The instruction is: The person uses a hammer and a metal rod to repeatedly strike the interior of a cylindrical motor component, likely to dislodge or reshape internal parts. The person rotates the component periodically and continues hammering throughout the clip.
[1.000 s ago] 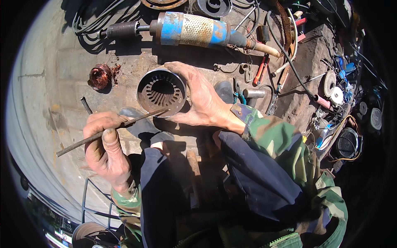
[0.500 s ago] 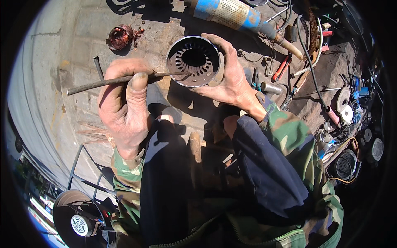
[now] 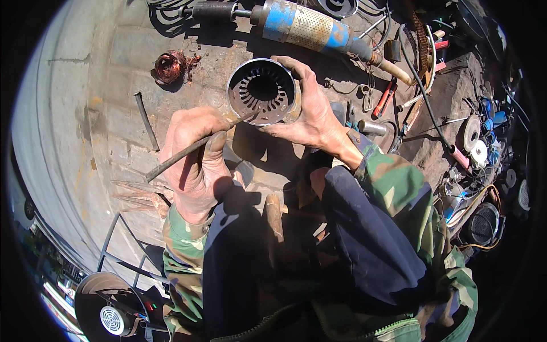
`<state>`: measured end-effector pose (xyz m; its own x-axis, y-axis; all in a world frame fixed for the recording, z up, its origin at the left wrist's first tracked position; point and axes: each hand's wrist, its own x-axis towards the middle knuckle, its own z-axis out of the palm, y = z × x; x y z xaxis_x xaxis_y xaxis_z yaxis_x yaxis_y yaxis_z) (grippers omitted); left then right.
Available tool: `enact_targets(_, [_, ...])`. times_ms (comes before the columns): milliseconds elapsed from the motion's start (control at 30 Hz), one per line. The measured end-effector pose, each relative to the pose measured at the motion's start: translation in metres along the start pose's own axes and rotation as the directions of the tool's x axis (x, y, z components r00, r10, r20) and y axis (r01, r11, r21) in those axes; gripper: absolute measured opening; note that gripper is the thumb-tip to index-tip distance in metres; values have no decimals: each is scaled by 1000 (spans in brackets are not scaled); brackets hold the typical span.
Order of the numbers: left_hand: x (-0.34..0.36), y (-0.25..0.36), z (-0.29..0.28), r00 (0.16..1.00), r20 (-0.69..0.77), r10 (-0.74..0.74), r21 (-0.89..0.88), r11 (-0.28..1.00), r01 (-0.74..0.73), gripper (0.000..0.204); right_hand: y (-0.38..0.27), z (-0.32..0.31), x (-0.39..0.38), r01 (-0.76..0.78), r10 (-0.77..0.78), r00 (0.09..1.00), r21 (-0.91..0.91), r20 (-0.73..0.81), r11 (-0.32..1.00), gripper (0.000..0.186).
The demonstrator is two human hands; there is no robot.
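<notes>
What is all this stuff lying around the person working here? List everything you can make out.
slotted metal ring: one, grey steel, centre, held tilted
metal rod: one, dark, tip at the ring's rim
copper wire coil: one, reddish, upper left on the pavement
cylindrical tool: one, blue and pale, top
red-handled pliers: one, right of the ring
small fan: one, black and white, bottom left
left hand: grips the rod
right hand: cups the ring

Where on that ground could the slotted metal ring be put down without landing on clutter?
Bare paving lies left of the copper coil and the short dark bar. The right side is crowded: blue tool, pliers, cables and discs.
</notes>
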<state>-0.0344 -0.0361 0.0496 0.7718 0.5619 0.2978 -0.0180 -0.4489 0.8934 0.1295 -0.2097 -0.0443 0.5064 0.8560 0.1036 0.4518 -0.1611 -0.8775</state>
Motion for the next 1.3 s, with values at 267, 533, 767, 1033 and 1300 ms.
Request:
enact_targets(267, [11, -27, 21, 914, 278, 295, 87, 940, -330, 34, -6, -2, 3, 17, -15, 999, 42, -53, 999, 113])
enact_targets(533, [0, -68, 62, 912, 123, 392, -3, 919, -395, 9, -12, -10, 5, 33, -33, 999, 3, -21, 999, 121])
enact_targets(767, [5, -78, 76, 917, 57, 395, 32, 917, -397, 25, -12, -52, -50, -323, 321, 947, -97, -31, 942, 82])
enact_targets(1033, [58, -76, 110, 900, 4, 436, 51, 898, -436, 30, 69, -106, -249, -910, 813, 359, -365, -458, 195, 63])
enact_targets(1300, [45, -71, 106, 895, 60, 443, 47, 894, -446, 24, 114, -103, -291, -934, 940, 248, -315, -235, 168, 57])
